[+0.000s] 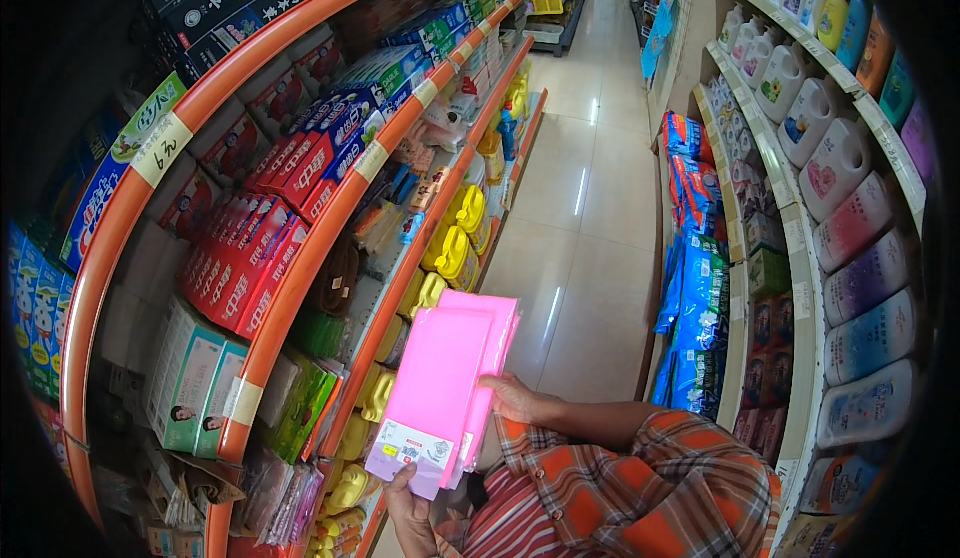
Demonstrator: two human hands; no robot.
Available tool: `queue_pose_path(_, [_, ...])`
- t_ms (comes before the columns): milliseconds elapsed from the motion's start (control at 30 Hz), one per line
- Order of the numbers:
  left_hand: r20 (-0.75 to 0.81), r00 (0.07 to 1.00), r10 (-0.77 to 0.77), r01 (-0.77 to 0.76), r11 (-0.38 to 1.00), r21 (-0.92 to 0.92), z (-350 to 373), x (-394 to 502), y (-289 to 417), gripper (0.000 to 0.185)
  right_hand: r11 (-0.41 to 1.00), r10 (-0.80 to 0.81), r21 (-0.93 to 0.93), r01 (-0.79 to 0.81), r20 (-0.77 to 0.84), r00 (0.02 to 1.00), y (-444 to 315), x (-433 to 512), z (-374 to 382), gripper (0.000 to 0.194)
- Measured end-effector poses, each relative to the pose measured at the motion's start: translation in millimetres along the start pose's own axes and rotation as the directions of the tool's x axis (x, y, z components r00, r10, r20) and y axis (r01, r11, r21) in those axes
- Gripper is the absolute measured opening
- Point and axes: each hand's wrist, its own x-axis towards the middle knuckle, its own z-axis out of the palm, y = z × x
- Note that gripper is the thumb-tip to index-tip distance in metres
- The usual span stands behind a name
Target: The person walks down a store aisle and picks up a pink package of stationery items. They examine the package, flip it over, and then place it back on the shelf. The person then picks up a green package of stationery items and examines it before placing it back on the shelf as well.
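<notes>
Two flat pink packets in clear plastic wrap overlap in front of me, tilted over the left shelves. Their contents look like folded sheets or cloth, but the kind is not clear. The front packet (442, 363) has a lilac lower end and a white label with printing and small pictures. Behind it, the rear packet (501, 325) sticks out at the top and right. My left hand (411, 517) pinches the front packet's lower end, thumb on top beside the label. My right hand (516, 399) grips the packets' right edge; its fingers are hidden underneath.
Orange-edged shelves (296, 277) on my left hold red toothpaste boxes (244, 265) and yellow bottles (456, 258). White-edged shelves (787, 205) on the right carry bottles and jugs (836, 168). Blue bags (701, 295) stand along the tiled aisle floor (562, 258).
</notes>
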Motion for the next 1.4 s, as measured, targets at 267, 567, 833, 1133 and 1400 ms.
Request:
queue_pose_path(267, [-0.041, 0.999, -0.006, 0.004, 1.000, -0.030, 0, -9, 5, 0.050, 0.998, 0.031, 0.055, -0.034, 0.057, 0.998, 1, -2, 6, 0.033])
queue_pose_path(567, [-0.016, 1.000, 0.022, -0.022, 0.999, -0.027, -4, -16, 5, 0.051, 0.997, 0.070, 0.038, -0.074, 0.097, 0.993, -1, -6, 10, 0.031])
queue_pose_path(833, [0.028, 0.999, 0.030, -0.031, 0.999, 0.023, -6, -10, 3, 0.049, 0.996, 0.065, 0.049, -0.068, 0.074, 0.995, 2, -3, 6, 0.033])
queue_pose_path(1133, [0.018, 0.999, 0.032, -0.032, 0.999, 0.024, -4, -9, -2, 0.051, 0.998, 0.059, 0.003, -0.060, 0.105, 0.993, -1, -1, 3, 0.036])
queue_pose_path(1400, [-0.036, 0.999, 0.017, -0.018, 1.000, -0.014, -3, -6, 0, 0.055, 0.998, 0.050, 0.041, -0.056, 0.127, 0.991, -3, -3, 3, 0.038])
